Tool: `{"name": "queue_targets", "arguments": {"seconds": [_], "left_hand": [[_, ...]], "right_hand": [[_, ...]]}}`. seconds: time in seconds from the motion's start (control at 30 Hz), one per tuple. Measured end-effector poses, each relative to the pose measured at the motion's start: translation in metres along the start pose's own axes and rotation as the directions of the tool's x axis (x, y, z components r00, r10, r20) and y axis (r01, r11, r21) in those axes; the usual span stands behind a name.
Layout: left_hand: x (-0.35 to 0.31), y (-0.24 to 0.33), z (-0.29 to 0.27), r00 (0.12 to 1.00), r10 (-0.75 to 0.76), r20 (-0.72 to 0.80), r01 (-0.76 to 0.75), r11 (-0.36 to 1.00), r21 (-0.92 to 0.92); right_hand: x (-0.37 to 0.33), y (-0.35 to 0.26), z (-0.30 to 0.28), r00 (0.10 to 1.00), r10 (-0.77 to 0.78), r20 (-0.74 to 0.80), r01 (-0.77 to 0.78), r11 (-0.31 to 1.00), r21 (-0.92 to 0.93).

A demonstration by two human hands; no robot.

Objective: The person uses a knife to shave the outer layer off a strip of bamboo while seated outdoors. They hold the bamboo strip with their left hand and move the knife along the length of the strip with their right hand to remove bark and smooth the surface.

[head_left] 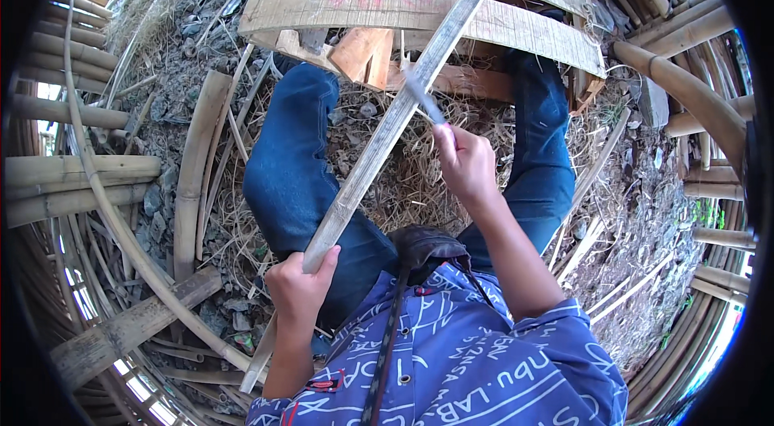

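Bamboo strip point(385, 136) slants over left leg point(282, 168), long axis lower-left to upper-right, far end crossing slatted wooden crate point(339, 7). Left hand point(300, 287): fingers closed round strip. Right hand point(469, 166): gripping blurred knife point(425, 95).

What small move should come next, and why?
Perhaps the right hand should draw the narrow grey blade along the long greyish bamboo strip: they overlap in view, though contact is unclear, and the left hand grips the strip's near part.
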State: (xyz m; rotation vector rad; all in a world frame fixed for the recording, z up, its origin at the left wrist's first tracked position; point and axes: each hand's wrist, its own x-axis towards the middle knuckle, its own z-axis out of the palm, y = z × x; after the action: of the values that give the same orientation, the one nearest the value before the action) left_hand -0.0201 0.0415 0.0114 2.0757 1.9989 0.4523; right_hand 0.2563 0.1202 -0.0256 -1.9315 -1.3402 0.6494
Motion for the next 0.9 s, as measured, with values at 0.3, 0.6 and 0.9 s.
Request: {"name": "queue_targets", "arguments": {"seconds": [0.3, 0.6, 0.9], "left_hand": [[0.001, 0.001, -0.008, 0.995, -0.044, 0.086, 0.048, 0.998, -0.049], [0.008, 0.01, -0.016, 0.984, -0.066, 0.167, 0.075, 0.996, -0.043], [0.012, 0.012, -0.019, 0.959, -0.105, 0.264, 0.121, 0.992, -0.044]], "right_hand": [[0.033, -0.015, -0.022, 0.989, -0.077, 0.127, 0.1, 0.977, -0.188], [-0.02, -0.029, 0.008, 0.958, -0.146, 0.246, 0.158, 0.987, -0.03], [0.002, -0.026, 0.007, 0.995, -0.024, 0.099, 0.024, 1.0, 0.008]]}}
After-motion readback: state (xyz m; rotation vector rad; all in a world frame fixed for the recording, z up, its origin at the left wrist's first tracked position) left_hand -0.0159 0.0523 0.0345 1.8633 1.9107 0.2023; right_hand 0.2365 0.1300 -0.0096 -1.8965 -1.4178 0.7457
